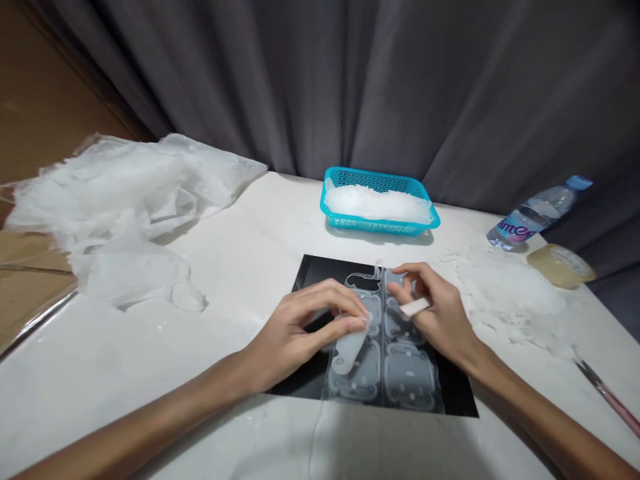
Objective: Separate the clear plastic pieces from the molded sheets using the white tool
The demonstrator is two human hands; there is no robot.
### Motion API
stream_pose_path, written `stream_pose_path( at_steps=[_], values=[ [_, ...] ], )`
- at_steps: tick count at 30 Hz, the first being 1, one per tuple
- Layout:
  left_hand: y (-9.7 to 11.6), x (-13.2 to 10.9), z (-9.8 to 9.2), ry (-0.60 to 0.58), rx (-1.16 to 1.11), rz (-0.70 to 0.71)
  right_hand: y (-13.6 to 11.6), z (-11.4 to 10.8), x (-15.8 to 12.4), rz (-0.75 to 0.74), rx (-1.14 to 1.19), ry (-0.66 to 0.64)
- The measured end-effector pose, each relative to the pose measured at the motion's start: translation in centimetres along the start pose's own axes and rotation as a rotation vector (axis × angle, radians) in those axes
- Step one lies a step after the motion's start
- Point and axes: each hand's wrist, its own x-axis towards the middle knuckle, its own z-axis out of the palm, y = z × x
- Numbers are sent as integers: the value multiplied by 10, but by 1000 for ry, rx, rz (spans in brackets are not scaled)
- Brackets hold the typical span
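My left hand is closed in a pinch on a thin, translucent, tongue-shaped piece, which hangs from the fingertips over a molded sheet. My right hand has its fingers curled, with a short flat white strip held against them; its far end is hidden in the hand. Beneath both hands lies the clear molded sheet, with rows of rounded rectangular shapes, on a black mat. A cut-out opening shows black near the sheet's top left.
A blue basket of white translucent pieces stands at the back. Stacked clear sheets lie at left. On the right are a water bottle, a tape roll, a heap of clear scraps and tweezers.
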Motion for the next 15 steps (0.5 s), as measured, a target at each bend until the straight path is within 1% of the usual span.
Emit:
stream_pose_path(
  at_steps=[3, 5, 7, 9, 12, 14, 15],
  values=[
    [-5, -2, -5, 45, 215, 139, 11, 5, -3, -88, -260, -130],
    [-5, -4, -6, 69, 338, 238, 12, 6, -5, -147, -366, -136],
    [-3, -6, -6, 103, 451, 356, 12, -1, -9, -180, -435, -80],
    [1, -7, -4, 155, 546, 453, 13, -18, -16, -170, -485, 20],
    [6, -7, 0, 193, 608, 510, 25, -58, -41, -49, -562, 161],
    [9, -7, 1, 194, 604, 516, 40, -87, -67, 61, -750, 316],
    [10, -6, 1, 195, 600, 517, 49, -99, -82, 100, -863, 353]
  ],
)
